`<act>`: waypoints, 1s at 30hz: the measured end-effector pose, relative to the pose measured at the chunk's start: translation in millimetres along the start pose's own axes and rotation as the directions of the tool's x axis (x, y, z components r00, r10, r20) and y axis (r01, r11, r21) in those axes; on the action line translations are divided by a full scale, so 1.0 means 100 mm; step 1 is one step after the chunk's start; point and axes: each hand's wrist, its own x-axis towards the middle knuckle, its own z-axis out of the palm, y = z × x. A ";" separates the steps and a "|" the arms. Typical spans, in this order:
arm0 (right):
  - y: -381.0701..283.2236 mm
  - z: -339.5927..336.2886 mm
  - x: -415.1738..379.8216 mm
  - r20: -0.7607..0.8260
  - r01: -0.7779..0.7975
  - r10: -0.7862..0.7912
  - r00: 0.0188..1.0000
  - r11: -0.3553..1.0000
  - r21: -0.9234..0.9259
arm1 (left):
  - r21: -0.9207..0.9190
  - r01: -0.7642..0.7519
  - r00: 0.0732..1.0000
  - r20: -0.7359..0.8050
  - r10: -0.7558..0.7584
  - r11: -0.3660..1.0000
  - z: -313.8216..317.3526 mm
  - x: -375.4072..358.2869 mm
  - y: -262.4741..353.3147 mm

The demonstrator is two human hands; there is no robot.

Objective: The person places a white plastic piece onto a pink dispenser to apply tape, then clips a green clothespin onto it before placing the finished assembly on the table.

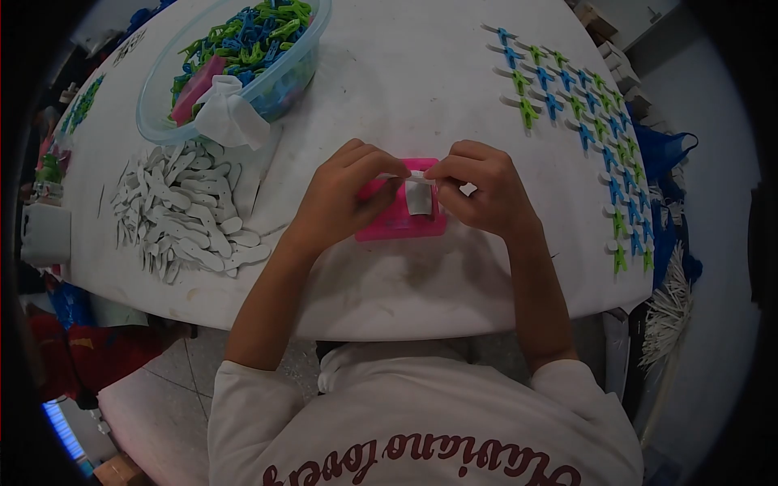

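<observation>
My left hand (350, 191) and my right hand (484, 193) meet over a bright pink plastic holder (399, 230) on the table. Between the two sets of fingertips a short white strip (418, 177) is stretched, one end pinched in each hand. Just below the strip, a pale grey-white piece (419, 198) sits in the pink holder. The left fingers cover the holder's left side, and the right fingers overlap its right edge.
A translucent blue basin (150, 109) of green and blue clips (258, 36) stands at back left, a white cloth (230, 117) over its rim. Nearer lies a pile of flat white pieces (182, 215). Rows of clips with white pieces (596, 105) line the right side.
</observation>
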 end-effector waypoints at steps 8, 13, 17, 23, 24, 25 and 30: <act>0.01 -0.01 0.00 0.019 0.017 -0.017 1.000 1.000 0.015 | 0.000 -0.004 1.000 0.010 0.004 1.000 0.01 0.01 -0.01; 0.00 -0.02 0.00 0.023 0.021 -0.021 1.000 1.000 -0.003 | 0.013 -0.010 1.000 0.024 0.010 1.000 0.02 0.01 -0.02; 0.00 -0.02 0.00 0.017 0.018 -0.018 1.000 1.000 -0.011 | 0.031 -0.013 1.000 0.026 0.012 0.999 0.01 0.01 -0.01; 0.01 -0.01 -0.01 0.014 -0.013 0.013 1.000 0.999 -0.031 | 0.043 -0.005 0.999 0.034 0.004 0.999 0.01 0.00 -0.01; 0.02 -0.01 -0.01 0.015 -0.012 0.012 1.000 0.999 -0.031 | 0.050 -0.011 0.999 0.038 0.009 0.999 0.01 0.00 -0.01; 0.01 -0.02 -0.01 0.016 -0.012 0.012 1.000 0.999 -0.031 | 0.056 -0.017 0.999 0.041 0.015 0.998 0.00 0.00 0.00; 0.02 -0.01 -0.01 0.014 -0.016 0.017 1.000 1.000 -0.024 | 0.070 -0.013 0.999 0.039 0.010 0.997 0.02 0.00 -0.01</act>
